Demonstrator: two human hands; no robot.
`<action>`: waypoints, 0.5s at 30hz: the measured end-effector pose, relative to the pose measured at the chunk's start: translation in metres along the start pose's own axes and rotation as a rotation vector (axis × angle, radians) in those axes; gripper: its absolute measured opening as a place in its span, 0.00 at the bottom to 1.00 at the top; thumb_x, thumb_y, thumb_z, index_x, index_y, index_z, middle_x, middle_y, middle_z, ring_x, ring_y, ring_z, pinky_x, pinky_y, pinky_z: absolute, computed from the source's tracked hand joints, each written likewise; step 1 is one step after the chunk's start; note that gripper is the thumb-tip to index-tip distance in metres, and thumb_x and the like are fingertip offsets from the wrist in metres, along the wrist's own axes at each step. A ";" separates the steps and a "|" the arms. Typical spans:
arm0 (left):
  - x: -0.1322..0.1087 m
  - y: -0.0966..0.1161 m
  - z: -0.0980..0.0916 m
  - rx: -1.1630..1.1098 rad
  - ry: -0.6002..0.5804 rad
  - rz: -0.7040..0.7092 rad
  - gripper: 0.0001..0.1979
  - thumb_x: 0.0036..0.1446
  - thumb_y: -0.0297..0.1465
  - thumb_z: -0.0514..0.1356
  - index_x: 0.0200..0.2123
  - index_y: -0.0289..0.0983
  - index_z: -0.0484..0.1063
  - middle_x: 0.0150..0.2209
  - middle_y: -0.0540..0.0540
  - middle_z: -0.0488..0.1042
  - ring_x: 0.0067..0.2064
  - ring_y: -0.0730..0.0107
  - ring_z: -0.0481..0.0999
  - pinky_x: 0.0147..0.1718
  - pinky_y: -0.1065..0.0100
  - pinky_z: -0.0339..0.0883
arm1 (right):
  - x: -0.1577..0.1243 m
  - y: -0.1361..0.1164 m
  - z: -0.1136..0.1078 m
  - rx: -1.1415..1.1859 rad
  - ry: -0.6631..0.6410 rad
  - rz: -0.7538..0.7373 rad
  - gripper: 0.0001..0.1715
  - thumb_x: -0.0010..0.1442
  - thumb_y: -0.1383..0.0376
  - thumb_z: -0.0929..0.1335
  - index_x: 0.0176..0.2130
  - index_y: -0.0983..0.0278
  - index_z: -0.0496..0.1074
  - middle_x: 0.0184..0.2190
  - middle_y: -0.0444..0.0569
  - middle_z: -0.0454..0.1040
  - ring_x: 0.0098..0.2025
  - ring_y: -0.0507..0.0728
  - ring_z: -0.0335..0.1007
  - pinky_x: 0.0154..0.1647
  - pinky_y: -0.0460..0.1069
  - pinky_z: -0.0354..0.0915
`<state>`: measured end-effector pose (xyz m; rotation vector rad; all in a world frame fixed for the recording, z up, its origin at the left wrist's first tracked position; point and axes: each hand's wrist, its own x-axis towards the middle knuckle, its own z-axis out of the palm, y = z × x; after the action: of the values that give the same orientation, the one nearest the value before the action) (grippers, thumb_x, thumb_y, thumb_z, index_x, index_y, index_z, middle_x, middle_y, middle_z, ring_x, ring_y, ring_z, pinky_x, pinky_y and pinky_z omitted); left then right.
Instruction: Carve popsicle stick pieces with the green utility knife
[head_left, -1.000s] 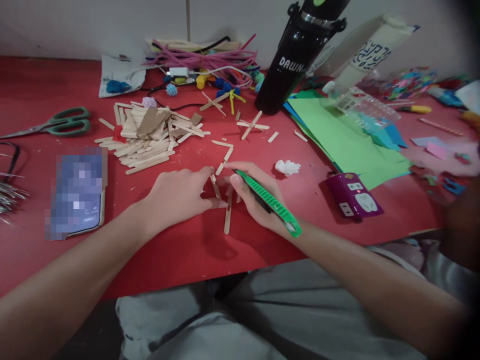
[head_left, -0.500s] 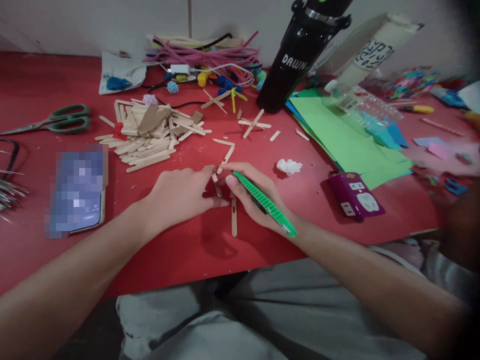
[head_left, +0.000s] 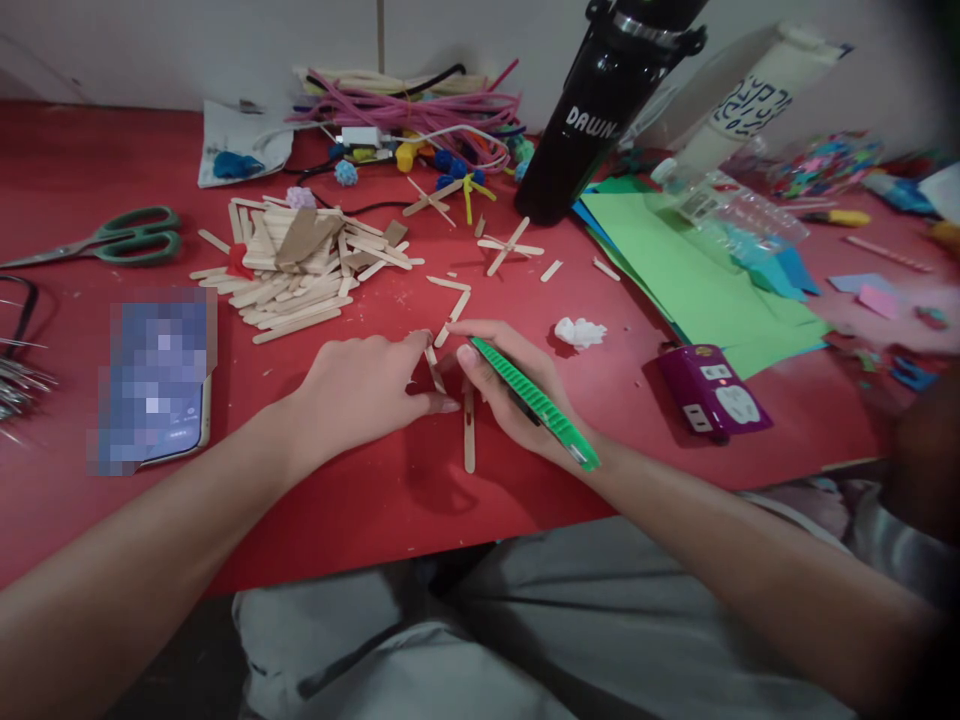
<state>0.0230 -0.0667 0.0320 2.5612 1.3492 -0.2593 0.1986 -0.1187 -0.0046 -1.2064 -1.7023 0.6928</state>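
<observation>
My right hand (head_left: 511, 388) is closed round a green utility knife (head_left: 535, 402), its tip down at a wooden craft stick (head_left: 469, 432) lying on the red table (head_left: 360, 500). My left hand (head_left: 360, 390) presses down beside it, thumb and forefinger pinching the stick's upper end and a short cut piece (head_left: 433, 367). The blade tip is hidden between my fingers.
A heap of craft sticks (head_left: 296, 265) lies behind my left hand. Green scissors (head_left: 112, 240) and a phone (head_left: 154, 385) are on the left. A black bottle (head_left: 592, 110), green paper (head_left: 690, 280), a purple power adapter (head_left: 712, 390), a crumpled paper wad (head_left: 577, 332) and pipe cleaners (head_left: 420, 110) surround the spot.
The stick under my hands has turned from a slight slant to nearly straight up and down. Both hands stay in place over it.
</observation>
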 end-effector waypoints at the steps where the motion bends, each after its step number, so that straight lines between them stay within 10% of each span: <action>1: 0.000 0.000 0.000 -0.001 0.002 0.000 0.33 0.54 0.56 0.50 0.54 0.41 0.66 0.39 0.39 0.79 0.41 0.46 0.78 0.33 0.59 0.67 | 0.000 0.000 0.000 -0.002 0.008 0.001 0.12 0.67 0.62 0.64 0.49 0.62 0.70 0.40 0.48 0.75 0.38 0.53 0.73 0.39 0.49 0.70; 15: -0.003 -0.013 -0.009 -0.091 -0.082 0.119 0.29 0.55 0.53 0.52 0.56 0.48 0.69 0.46 0.45 0.78 0.47 0.52 0.77 0.41 0.60 0.67 | -0.002 0.012 0.002 0.093 0.110 0.074 0.16 0.67 0.58 0.64 0.52 0.61 0.66 0.36 0.47 0.75 0.33 0.50 0.72 0.33 0.46 0.71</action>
<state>0.0114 -0.0595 0.0401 2.5146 1.1487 -0.2718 0.2022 -0.1161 -0.0166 -1.2247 -1.5253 0.7283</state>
